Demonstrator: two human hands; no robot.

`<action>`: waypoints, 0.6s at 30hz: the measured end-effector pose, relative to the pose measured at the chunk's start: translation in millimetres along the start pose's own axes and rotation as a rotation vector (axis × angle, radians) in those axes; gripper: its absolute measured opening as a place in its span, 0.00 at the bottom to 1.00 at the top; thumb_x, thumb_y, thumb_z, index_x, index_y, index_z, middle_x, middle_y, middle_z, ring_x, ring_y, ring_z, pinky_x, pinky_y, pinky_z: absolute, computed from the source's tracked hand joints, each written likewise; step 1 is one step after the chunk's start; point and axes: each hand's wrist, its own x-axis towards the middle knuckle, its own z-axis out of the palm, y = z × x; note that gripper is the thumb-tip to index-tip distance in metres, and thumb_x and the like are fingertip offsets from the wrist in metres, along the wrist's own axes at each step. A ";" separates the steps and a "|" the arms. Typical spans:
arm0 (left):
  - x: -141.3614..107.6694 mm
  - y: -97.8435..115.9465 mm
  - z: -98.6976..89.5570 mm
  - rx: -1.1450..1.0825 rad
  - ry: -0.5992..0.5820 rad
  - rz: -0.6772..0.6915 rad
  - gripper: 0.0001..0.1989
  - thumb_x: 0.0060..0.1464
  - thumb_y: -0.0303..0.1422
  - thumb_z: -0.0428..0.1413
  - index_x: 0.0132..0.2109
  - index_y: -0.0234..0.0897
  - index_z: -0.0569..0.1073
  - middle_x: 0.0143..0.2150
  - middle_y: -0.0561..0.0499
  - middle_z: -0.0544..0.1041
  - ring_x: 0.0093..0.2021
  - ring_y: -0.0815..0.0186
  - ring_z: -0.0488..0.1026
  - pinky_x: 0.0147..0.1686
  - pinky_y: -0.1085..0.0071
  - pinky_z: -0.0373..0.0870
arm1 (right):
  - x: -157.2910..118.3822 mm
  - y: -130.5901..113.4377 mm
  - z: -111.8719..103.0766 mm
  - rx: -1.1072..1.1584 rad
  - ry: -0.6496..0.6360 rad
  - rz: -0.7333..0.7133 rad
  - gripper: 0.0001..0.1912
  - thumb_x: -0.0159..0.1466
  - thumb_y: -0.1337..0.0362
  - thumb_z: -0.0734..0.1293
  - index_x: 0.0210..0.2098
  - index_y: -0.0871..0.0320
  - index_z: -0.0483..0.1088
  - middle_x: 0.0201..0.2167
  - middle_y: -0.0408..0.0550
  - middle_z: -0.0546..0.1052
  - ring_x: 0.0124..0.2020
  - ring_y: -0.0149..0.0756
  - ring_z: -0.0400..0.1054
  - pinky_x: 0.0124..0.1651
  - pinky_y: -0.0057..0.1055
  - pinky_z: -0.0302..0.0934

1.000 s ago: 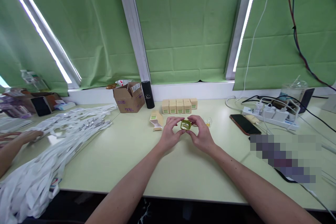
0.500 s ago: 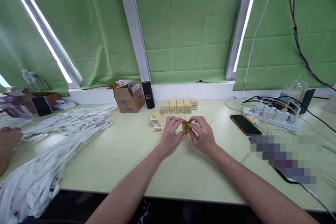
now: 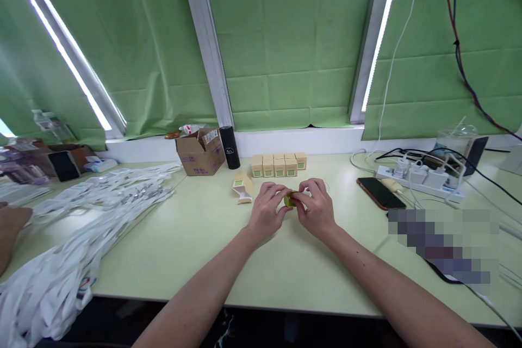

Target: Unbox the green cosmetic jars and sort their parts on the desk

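Observation:
Between my two hands, above the table, is a small yellow-green object (image 3: pixel 290 199), partly covered by fingers; its exact kind is not clear. My left hand (image 3: pixel 267 207) grips its left side between thumb and fingers. On its right side, my right hand (image 3: pixel 316 207) pinches it with closed fingertips. An opened kraft paper box (image 3: pixel 243 187) with a green label lies just left of my left hand. Behind my hands, several small closed kraft boxes (image 3: pixel 279 166) with green labels stand grouped together. A thin clear item (image 3: pixel 327 188), mostly hidden, lies beyond my right hand.
A cardboard carton (image 3: pixel 200 153) and a black cylinder (image 3: pixel 230 148) stand at the back. White straps (image 3: pixel 81 250) cover the left side, near another person's hand (image 3: pixel 14 223). At right are a phone (image 3: pixel 381 193), a power strip (image 3: pixel 420 182) and cables.
My fingers have shifted slightly around the yellow-green object, which has tilted a little. The other person's hand at far left has moved slightly.

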 end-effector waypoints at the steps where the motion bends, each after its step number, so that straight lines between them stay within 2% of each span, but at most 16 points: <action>1: 0.2 0.4 -0.2 -0.001 -0.001 0.004 0.19 0.61 0.28 0.60 0.59 0.42 0.75 0.51 0.42 0.79 0.53 0.51 0.69 0.51 0.49 0.75 | 0.6 -0.6 -0.4 -0.005 -0.002 -0.002 0.12 0.66 0.71 0.66 0.36 0.48 0.80 0.39 0.53 0.71 0.46 0.49 0.63 0.37 0.43 0.68; 7: 2.5 3.0 -1.7 -0.006 0.018 0.010 0.19 0.61 0.28 0.61 0.58 0.42 0.75 0.50 0.42 0.79 0.51 0.52 0.69 0.49 0.53 0.75 | 3.0 -4.2 -2.4 -0.021 -0.007 -0.021 0.11 0.66 0.73 0.65 0.34 0.53 0.77 0.37 0.53 0.70 0.43 0.47 0.61 0.31 0.38 0.62; 18: 1.2 0.3 2.9 -0.018 0.058 -0.026 0.20 0.59 0.28 0.64 0.58 0.41 0.75 0.50 0.44 0.79 0.51 0.55 0.70 0.50 0.55 0.76 | 4.5 -6.4 -3.4 -0.091 0.038 -0.076 0.11 0.67 0.75 0.65 0.33 0.57 0.75 0.37 0.52 0.70 0.43 0.42 0.62 0.34 0.34 0.59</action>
